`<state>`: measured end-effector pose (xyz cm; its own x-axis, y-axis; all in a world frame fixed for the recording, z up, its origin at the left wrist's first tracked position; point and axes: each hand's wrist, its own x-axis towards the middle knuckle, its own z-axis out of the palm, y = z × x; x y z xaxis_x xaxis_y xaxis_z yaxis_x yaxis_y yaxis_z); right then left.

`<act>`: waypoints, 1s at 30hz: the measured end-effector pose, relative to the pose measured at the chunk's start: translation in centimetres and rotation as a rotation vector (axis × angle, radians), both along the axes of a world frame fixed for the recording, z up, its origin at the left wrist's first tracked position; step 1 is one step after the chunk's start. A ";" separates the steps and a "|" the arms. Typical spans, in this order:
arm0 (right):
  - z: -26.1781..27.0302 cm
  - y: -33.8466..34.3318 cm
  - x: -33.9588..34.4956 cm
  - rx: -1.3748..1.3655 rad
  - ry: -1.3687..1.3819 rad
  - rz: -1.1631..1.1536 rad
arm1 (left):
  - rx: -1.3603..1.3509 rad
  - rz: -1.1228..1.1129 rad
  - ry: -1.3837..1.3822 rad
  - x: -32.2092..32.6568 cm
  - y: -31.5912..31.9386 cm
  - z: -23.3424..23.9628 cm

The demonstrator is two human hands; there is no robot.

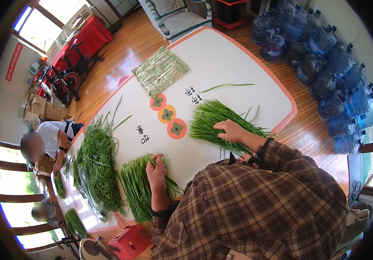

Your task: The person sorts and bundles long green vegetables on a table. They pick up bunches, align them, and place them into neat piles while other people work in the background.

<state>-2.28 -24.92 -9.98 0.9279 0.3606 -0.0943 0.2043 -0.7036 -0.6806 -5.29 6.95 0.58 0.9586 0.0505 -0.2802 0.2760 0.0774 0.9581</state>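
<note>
Two bundles of long green leaves, which look like garlic chives, lie on the white table (180, 159) before me. My left hand (157, 170) is at the upper end of the left bundle (136, 185), fingers curled; whether stalks are pinched in it cannot be seen. Over the right bundle (215, 112) is my right hand (233, 131), with a gap between thumb and forefinger and no stalk visible in it. A single loose stalk (228, 85) lies beyond the right bundle. Left of the left bundle is a big tangled heap of the same leaves (97, 162), partly on clear plastic.
A patterned plastic-wrapped packet (160, 71) lies at the table's far side. A person in a white shirt (51, 136) handles greens on the left; another person (48, 213) is farther along. A red plastic stool (130, 242) stands below. Wrapped water jugs (329, 71) are stacked at right.
</note>
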 end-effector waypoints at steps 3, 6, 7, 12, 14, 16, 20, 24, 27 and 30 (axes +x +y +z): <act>0.4 -0.8 -0.9 0.032 -0.024 0.035 | -0.011 -0.038 0.043 0.6 -0.5 -0.6; 1.6 -0.8 -1.8 0.041 -0.012 0.061 | -0.007 -0.127 0.140 2.2 -1.8 -2.0; 2.1 -0.7 -2.1 0.037 0.001 0.067 | -0.010 -0.182 0.176 2.9 -2.4 -3.0; 2.7 -0.7 -3.4 0.038 -0.004 0.100 | -0.095 -0.353 0.297 5.4 -7.8 -6.6; 2.6 -0.8 -4.0 0.036 -0.024 0.105 | -0.171 -0.357 0.301 5.7 -9.8 -7.9; 2.9 -1.0 -4.6 0.051 -0.003 0.089 | -0.228 -0.352 0.320 5.8 -11.6 -8.4; 3.1 -1.2 -5.2 0.061 -0.014 0.076 | -0.277 -0.390 0.316 5.9 -12.6 -9.1; 2.9 -1.1 -5.4 0.058 0.006 0.063 | -0.294 -0.435 0.337 6.0 -13.0 -9.3; 2.5 -1.0 -5.4 0.065 -0.037 0.092 | -0.266 -0.477 0.285 6.0 -12.9 -9.2; 2.0 -1.0 -5.3 0.051 -0.016 0.103 | -0.112 -0.433 0.169 6.1 -11.8 -8.3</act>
